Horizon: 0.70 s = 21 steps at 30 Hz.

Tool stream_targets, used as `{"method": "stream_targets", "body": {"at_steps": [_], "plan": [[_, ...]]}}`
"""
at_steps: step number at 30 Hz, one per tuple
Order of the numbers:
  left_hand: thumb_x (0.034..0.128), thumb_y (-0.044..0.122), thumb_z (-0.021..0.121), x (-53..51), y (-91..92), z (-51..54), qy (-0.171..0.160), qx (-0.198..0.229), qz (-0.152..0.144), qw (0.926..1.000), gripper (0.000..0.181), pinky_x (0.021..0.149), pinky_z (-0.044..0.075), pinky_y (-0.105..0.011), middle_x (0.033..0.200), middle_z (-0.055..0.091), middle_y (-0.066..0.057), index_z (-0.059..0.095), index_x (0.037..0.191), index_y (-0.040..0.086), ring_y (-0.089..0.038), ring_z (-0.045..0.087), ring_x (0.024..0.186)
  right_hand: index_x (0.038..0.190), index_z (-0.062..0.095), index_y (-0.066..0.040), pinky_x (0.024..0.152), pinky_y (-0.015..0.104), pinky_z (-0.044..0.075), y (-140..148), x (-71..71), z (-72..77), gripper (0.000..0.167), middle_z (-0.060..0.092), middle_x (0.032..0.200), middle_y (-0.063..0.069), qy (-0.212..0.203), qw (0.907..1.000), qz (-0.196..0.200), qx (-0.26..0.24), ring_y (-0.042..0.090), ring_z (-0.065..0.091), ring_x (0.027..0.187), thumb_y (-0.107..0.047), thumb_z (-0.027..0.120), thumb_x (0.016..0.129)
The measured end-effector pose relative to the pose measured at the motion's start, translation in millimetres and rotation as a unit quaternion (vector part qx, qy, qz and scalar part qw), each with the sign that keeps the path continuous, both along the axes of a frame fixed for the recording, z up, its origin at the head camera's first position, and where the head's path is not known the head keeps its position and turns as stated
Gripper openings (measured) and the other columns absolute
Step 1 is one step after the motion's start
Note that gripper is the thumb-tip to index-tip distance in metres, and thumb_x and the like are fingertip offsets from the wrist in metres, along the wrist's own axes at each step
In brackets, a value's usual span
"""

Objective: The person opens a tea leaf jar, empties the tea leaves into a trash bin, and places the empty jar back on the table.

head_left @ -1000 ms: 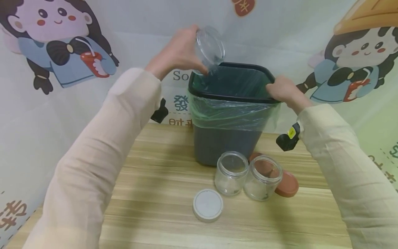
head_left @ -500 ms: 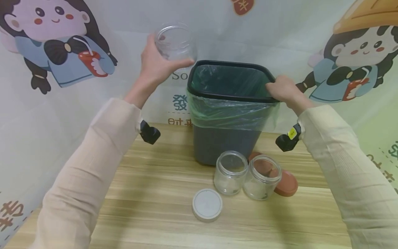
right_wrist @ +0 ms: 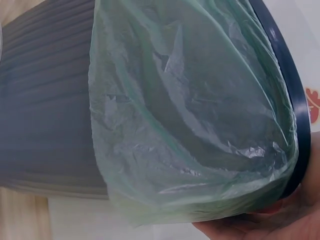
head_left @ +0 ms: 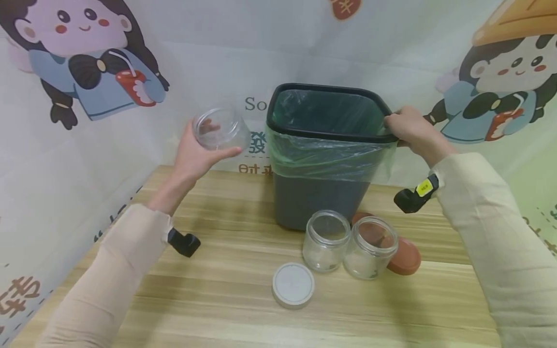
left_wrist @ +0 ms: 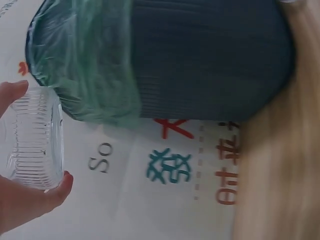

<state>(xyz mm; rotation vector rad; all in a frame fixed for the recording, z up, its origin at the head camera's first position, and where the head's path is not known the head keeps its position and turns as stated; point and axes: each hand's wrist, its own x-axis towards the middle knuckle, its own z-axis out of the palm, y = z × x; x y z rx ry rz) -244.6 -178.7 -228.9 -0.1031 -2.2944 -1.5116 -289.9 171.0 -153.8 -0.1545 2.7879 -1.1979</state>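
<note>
My left hand (head_left: 191,154) grips a clear lidless jar (head_left: 226,130) in the air, left of the trash can. In the left wrist view, thumb and fingers wrap the ribbed jar (left_wrist: 35,140) from both sides. My right hand (head_left: 411,128) holds the black rim at the right side of the grey trash can (head_left: 317,200). A thin green plastic bag (head_left: 322,157) lines the can and folds over its outside. In the right wrist view, part of the right hand (right_wrist: 280,220) shows below the rim, partly hidden by the bag (right_wrist: 185,115).
Two clear open jars (head_left: 326,246) (head_left: 370,253) stand before the can. A white lid (head_left: 293,285) lies in front of them on the wooden table (head_left: 217,290). Reddish lids (head_left: 404,256) lie behind and beside the right jar. A printed cloth (head_left: 209,58) hangs behind.
The left hand has carried its jar from above the can's opening to the left, then down beside the can. The right hand stays on the rim.
</note>
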Motion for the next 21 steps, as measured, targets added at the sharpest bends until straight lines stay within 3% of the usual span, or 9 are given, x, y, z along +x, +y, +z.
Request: {"method": "stream_targets", "body": {"at_steps": [5, 11, 15, 18, 21], "plan": [[0.0621, 0.018, 0.081, 10.9, -5.1, -37.8, -0.026, -0.042, -0.053, 0.9974, 0.089, 0.097, 0.035, -0.044, 0.129, 0.043, -0.016, 0.028, 0.133, 0.002, -0.031, 0.042, 0.115, 0.075, 0.043, -0.002, 0.072, 0.028, 0.043, 3.7, 2.1, -3.6, 0.025, 0.036, 0.082, 0.006, 0.001, 0.9997, -0.006, -0.025, 0.013, 0.041, 0.072, -0.013, 0.027, 0.092], [0.058, 0.017, 0.083, 19.6, -2.5, -77.3, -0.064, -0.074, -0.119, 0.9881, 0.088, 0.093, 0.038, -0.046, 0.123, 0.047, -0.018, 0.033, 0.13, 0.002, -0.032, 0.046, 0.11, 0.075, 0.043, -0.002, 0.062, 0.022, 0.043, 5.3, 2.3, -6.6, 0.024, 0.037, 0.079, 0.004, 0.017, 0.9991, -0.011, -0.036, 0.012, 0.041, 0.069, -0.013, 0.03, 0.092], [0.0576, 0.015, 0.083, 22.6, 3.0, -98.2, -0.074, -0.082, -0.16, 0.9809, 0.084, 0.092, 0.04, -0.045, 0.119, 0.051, -0.02, 0.037, 0.126, 0.0, -0.032, 0.049, 0.108, 0.083, 0.045, -0.001, 0.079, 0.031, 0.044, 6.2, 2.3, -8.1, 0.023, 0.036, 0.087, 0.005, 0.005, 0.9971, -0.01, -0.076, 0.013, 0.04, 0.077, -0.015, 0.03, 0.093], [0.0563, 0.016, 0.084, 24.3, 7.3, -110.4, -0.076, -0.099, -0.173, 0.977, 0.083, 0.093, 0.039, -0.045, 0.116, 0.053, -0.019, 0.039, 0.125, 0.0, -0.032, 0.05, 0.107, 0.09, 0.046, 0.0, 0.091, 0.04, 0.039, 7.4, 2.9, -10.4, 0.024, 0.034, 0.092, 0.006, -0.005, 0.9941, -0.004, -0.108, 0.015, 0.038, 0.084, -0.016, 0.029, 0.095], [0.0524, 0.021, 0.085, 25.6, 11.8, -119.7, -0.078, -0.131, -0.176, 0.9725, 0.087, 0.092, 0.039, -0.045, 0.115, 0.055, -0.017, 0.041, 0.125, 0.001, -0.031, 0.05, 0.106, 0.091, 0.047, 0.0, 0.095, 0.043, 0.036, 9.2, 4.2, -13.6, 0.026, 0.035, 0.092, 0.006, -0.001, 0.9919, 0.002, -0.127, 0.016, 0.037, 0.086, -0.018, 0.029, 0.095]]}}
